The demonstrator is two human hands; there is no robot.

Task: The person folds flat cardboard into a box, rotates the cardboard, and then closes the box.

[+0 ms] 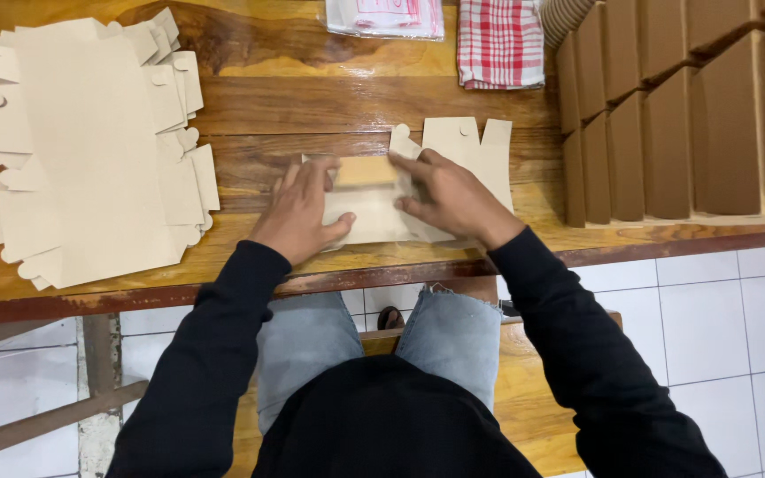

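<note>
The flat cardboard box blank (382, 208) lies directly under both hands, its long axis running left-right between them. The left hand (301, 215) presses it with spread fingers; the right hand (449, 196) pinches the fold beside its fingertips, equally near.

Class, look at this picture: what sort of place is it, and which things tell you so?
Probably a small box-making workshop. A stack of flat cardboard blanks lies on the wooden table, folded boxes stand in rows, and both hands fold one blank.

Pale tan cardboard blanks (81, 150) at left; red-and-white checked cloth (499, 40) at top; brown folded boxes (683, 115) at right; black sleeves (214, 354) and faded blue jeans (312, 341) below.
</note>
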